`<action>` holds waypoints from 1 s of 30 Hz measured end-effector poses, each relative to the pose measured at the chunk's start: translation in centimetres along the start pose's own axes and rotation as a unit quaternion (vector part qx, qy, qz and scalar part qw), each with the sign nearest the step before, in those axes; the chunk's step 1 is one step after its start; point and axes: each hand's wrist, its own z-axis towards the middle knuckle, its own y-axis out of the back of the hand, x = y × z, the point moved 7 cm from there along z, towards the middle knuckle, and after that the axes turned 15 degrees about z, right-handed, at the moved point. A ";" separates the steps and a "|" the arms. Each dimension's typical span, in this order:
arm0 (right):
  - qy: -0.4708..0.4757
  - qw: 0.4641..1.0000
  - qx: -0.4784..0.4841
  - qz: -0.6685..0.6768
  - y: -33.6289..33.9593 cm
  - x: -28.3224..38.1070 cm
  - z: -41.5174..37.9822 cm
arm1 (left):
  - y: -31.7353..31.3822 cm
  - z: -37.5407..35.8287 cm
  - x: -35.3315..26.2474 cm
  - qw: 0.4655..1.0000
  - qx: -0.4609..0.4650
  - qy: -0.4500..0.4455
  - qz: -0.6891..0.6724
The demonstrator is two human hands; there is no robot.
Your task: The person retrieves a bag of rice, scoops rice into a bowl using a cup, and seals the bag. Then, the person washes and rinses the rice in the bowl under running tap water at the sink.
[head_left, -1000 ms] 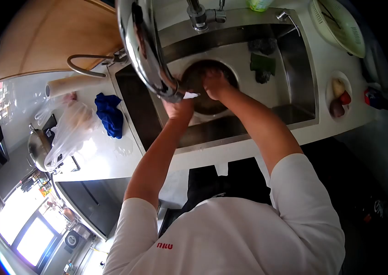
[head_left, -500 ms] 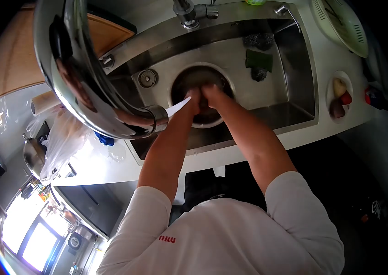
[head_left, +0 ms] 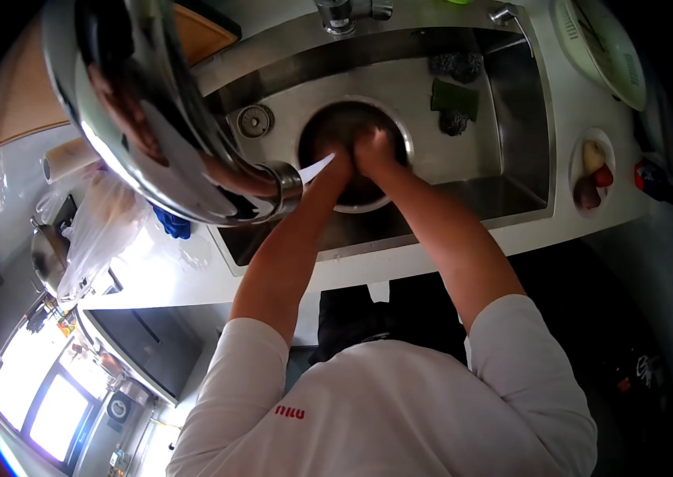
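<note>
Both hands are inside a round dark bowl (head_left: 409, 151) with a light rim, which stands in the steel sink (head_left: 273, 171). My left hand (head_left: 333, 153) is low in the bowl's shadow, its fingers dark and blurred. Beside it, my right hand (head_left: 373, 148) has its fingers curled in; what they hold, if anything, is hidden. A stream of water (head_left: 317, 168) runs from the large chrome faucet (head_left: 277, 191) onto my left wrist. The bowl's contents are too dark to make out.
In the sink's right part lie a green cloth or pad (head_left: 454, 100) and dark mesh scrubbers (head_left: 464, 67). A drain (head_left: 254, 122) is at its left. A small dish (head_left: 577, 159) of produce and a pale green basket (head_left: 631, 83) stand right; a plastic bag (head_left: 106, 226) lies left.
The camera view has shifted slightly. My right hand has moved a little up and away from my left hand, and my left hand has sunk deeper into the bowl's shadow.
</note>
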 end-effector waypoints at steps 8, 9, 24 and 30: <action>-0.342 0.904 -0.033 0.254 -2.0 -0.7 -4.3 | -5.3 -2.0 -0.9 0.972 0.155 -0.017 -0.178; -0.313 0.912 -0.022 0.265 -1.5 1.7 -4.7 | -5.4 -2.0 -0.4 0.963 0.141 0.026 -0.230; -0.156 0.986 -0.030 0.042 1.7 1.1 -1.7 | -7.9 0.3 -0.5 0.999 -0.023 0.039 -0.025; -0.369 0.904 0.020 0.216 -2.8 -4.8 -3.4 | -7.8 -0.7 -0.9 0.999 0.027 -0.040 0.002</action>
